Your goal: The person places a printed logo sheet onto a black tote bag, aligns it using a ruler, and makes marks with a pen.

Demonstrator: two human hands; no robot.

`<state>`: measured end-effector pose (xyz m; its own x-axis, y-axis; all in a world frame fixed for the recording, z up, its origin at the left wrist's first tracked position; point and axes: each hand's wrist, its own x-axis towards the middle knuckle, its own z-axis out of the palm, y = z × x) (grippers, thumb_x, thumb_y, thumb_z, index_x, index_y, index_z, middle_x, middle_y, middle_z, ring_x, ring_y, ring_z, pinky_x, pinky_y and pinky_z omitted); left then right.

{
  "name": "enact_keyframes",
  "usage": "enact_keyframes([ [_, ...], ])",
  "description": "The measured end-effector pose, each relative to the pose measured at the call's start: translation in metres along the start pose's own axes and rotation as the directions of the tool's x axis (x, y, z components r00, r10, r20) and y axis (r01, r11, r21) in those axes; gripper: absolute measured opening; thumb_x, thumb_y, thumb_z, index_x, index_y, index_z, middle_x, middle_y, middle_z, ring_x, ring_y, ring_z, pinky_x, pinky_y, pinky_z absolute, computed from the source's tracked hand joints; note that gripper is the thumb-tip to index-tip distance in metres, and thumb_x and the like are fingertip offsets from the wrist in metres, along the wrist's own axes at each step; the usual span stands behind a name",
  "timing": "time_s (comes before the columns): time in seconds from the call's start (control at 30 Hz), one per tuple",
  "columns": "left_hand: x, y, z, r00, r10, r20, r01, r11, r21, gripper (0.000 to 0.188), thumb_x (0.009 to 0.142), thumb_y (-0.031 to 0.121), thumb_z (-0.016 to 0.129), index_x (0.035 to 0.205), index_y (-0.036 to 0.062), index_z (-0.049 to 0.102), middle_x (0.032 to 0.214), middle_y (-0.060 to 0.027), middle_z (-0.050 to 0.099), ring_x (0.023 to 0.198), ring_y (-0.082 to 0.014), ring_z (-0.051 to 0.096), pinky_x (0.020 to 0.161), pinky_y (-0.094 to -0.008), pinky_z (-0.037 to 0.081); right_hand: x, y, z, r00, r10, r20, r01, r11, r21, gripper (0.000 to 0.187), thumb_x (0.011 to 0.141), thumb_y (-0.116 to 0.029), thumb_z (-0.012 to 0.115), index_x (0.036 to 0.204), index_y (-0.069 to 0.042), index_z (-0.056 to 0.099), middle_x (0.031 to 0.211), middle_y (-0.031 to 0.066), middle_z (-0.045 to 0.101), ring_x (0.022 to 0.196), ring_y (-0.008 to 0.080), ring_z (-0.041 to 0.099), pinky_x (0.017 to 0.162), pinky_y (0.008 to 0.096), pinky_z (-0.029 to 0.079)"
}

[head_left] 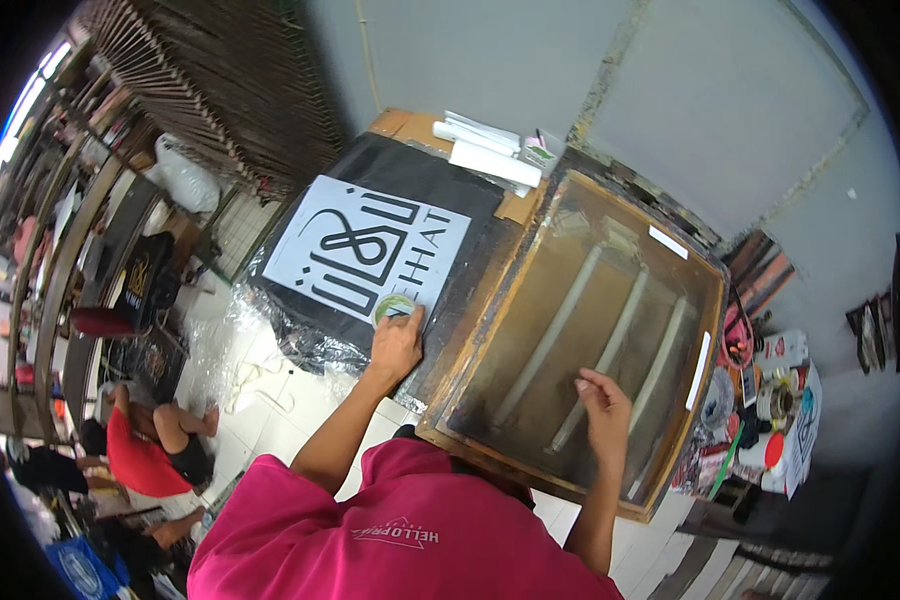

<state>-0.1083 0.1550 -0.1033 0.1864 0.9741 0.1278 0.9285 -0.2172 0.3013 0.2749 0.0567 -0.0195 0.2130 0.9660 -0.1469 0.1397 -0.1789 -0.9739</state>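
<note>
My left hand [398,346] is closed at the near edge of a round roll of tape [394,304] with a green rim. The roll rests on the lower corner of a white sheet [295,250] printed with bold black lettering and line shapes. Under the sheet is a black plastic-covered board [365,160]. My right hand [605,402] is over the near part of a wood-framed screen [540,300], thumb and fingers drawn together; whatever they pinch is too small to make out. White strips [668,242] lie along the frame's far and right sides.
Rolled white papers [485,150] lie behind the black board. Right of the screen, a cluttered stand holds jars [773,402] and a pink basket [737,335]. At far left, a person in red [148,450] sits low near shelving [45,240]. Clear plastic wrap [215,345] hangs at the board's left.
</note>
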Motion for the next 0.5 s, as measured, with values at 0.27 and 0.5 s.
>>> enact_keyframes([
  [0.27, -0.003, 0.084, -0.123, 0.957, -0.019, 0.289, 0.224, 0.682, -0.696, 0.055, 0.084, 0.001, 0.077, 0.137, 0.0043, 0.063, 0.093, -0.0126, 0.075, 0.086, -0.0143, 0.070, 0.076, -0.0290, 0.054, -0.047, -0.048, 0.044, 0.997, -0.068, 0.018, 0.069, 0.997, -0.037, 0.036, 0.095, -0.017, 0.076, 0.128, -0.005, 0.069, 0.117, 0.0112, 0.073, 0.104, 0.0198, 0.070, 0.091, 0.0324, 0.054],
  [0.5, -0.015, 0.169, -0.149, 0.824, 0.354, 0.442, 0.208, 0.537, -0.818, 0.058, 0.087, -0.010, 0.073, 0.141, -0.0010, 0.058, 0.100, -0.0084, 0.075, 0.093, -0.0096, 0.066, 0.085, -0.0263, 0.052, -0.054, -0.101, 0.036, 0.936, -0.353, 0.004, 0.338, 0.894, -0.294, 0.039, 0.093, -0.018, 0.079, 0.128, -0.006, 0.069, 0.117, 0.0097, 0.072, 0.112, 0.0205, 0.068, 0.093, 0.0350, 0.054],
])
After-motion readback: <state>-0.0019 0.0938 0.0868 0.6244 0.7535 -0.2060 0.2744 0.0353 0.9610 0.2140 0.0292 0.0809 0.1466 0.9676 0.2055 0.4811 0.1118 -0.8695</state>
